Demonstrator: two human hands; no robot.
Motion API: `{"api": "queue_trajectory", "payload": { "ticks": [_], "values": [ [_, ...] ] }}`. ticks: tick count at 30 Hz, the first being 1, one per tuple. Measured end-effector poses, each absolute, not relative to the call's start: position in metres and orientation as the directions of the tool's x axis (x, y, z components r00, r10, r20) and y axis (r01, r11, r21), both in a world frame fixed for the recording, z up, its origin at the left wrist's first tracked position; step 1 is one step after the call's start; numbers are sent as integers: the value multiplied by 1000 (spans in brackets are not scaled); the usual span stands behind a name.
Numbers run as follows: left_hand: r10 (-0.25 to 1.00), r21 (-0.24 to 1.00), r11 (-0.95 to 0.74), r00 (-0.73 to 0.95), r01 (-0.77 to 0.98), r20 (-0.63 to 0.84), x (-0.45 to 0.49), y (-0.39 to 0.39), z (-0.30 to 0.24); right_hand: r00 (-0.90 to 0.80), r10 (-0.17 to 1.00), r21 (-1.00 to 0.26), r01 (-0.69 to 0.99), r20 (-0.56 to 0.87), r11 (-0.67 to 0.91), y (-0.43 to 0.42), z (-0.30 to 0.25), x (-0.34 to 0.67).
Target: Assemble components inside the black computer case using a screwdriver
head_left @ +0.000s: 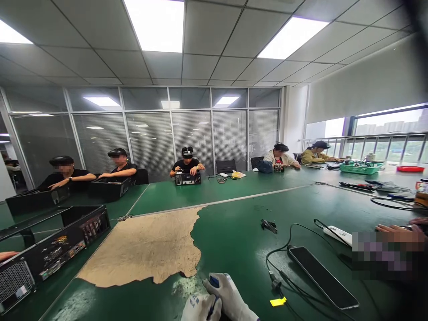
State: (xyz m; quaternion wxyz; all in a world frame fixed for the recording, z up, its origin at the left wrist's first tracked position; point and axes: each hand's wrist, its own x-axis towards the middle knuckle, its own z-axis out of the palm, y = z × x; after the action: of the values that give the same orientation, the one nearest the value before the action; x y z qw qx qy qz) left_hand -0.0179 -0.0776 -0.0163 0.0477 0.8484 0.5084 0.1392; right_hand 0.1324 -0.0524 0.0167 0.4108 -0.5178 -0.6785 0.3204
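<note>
My left hand (200,307) and my right hand (228,295), both in pale grey work gloves, are together at the bottom edge of the view, over the green table (230,240). The gloves touch, and their fingers are curled in. Dark blue patches show at the fingers; whether these are part of the gloves or a held thing I cannot tell. Ahead and to the left of them is a bare, ragged-edged tan patch (150,245) of the tabletop. To their right lies a black cable with a plug (276,283) and a yellow tag (278,302).
A black phone (323,277) and a white power strip (338,235) lie at right, near a co-worker's hand (397,232). Small dark metal parts (269,226) lie mid-table. An open computer case (56,243) stands at left. Beyond, several people sit; a green basket (361,168) stands far right.
</note>
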Motion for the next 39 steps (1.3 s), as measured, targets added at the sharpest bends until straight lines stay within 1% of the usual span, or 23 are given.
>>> {"api": "queue_trajectory", "payload": {
  "ticks": [3, 5, 9, 13, 19, 27, 33, 39],
  "values": [
    [878, 221, -477, 454, 850, 151, -15, -77, -14, -132, 963, -850, 453, 235, 270, -53, 19, 132],
    [877, 233, -479, 455, 846, 154, -13, -79, -5, -145, 961, -834, 477, 237, 278, -53, 21, 133],
    [863, 253, -501, 457, 828, 214, -9, -89, 15, -135, 961, -836, 475, 241, 276, -57, 26, 134],
    [848, 283, -518, 439, 807, 298, -8, -99, 30, -179, 951, -851, 427, 254, 307, -60, 32, 135],
    [861, 335, -502, 426, 798, 276, -6, -108, 44, -145, 951, -835, 455, 273, 309, -60, 29, 134],
    [866, 370, -497, 420, 785, 272, -6, -110, 45, -65, 953, -853, 431, 296, 295, -59, 23, 135],
    [858, 355, -501, 400, 789, 323, -5, -108, 33, -143, 951, -858, 408, 276, 310, -62, 34, 134],
    [856, 342, -509, 424, 790, 295, -6, -109, 36, -168, 948, -848, 424, 270, 317, -65, 40, 133]
  ]
}}
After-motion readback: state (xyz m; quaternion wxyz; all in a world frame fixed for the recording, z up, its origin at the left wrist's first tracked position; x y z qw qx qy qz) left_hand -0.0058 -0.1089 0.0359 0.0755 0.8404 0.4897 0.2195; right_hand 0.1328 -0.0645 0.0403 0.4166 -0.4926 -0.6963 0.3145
